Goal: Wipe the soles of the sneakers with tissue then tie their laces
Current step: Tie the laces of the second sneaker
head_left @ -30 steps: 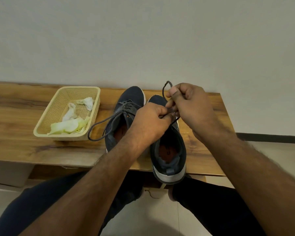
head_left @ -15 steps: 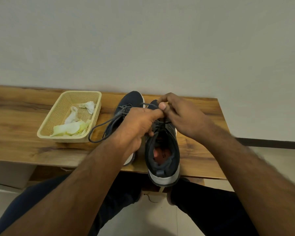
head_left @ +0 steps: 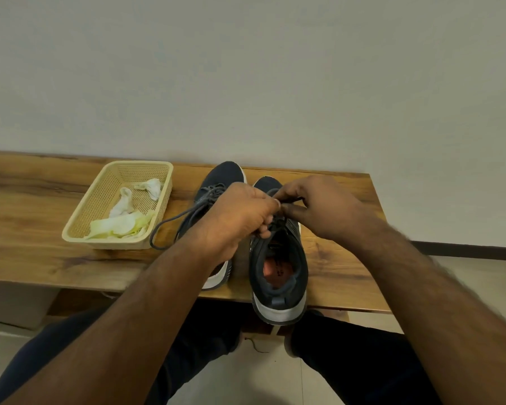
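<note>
Two dark blue sneakers with white soles stand side by side on the wooden bench [head_left: 41, 252], toes toward the wall. The right sneaker [head_left: 278, 267] has its heel over the bench's front edge. My left hand [head_left: 240, 217] and my right hand [head_left: 319, 206] meet over its tongue, each pinching the dark lace [head_left: 289, 202] low against the shoe. The knot itself is hidden by my fingers. The left sneaker [head_left: 221, 178] is partly behind my left forearm, and its loose grey lace [head_left: 170, 222] trails in a loop onto the bench.
A cream plastic basket [head_left: 79, 217] holding crumpled white and yellowish tissue [head_left: 120, 225] sits on the bench left of the shoes. A pale wall rises right behind the bench. My knees in dark trousers are below the front edge, over a tiled floor.
My hands have dropped from holding a lace loop up above the right sneaker to pinching the lace low at its tongue. The view has tilted slightly.
</note>
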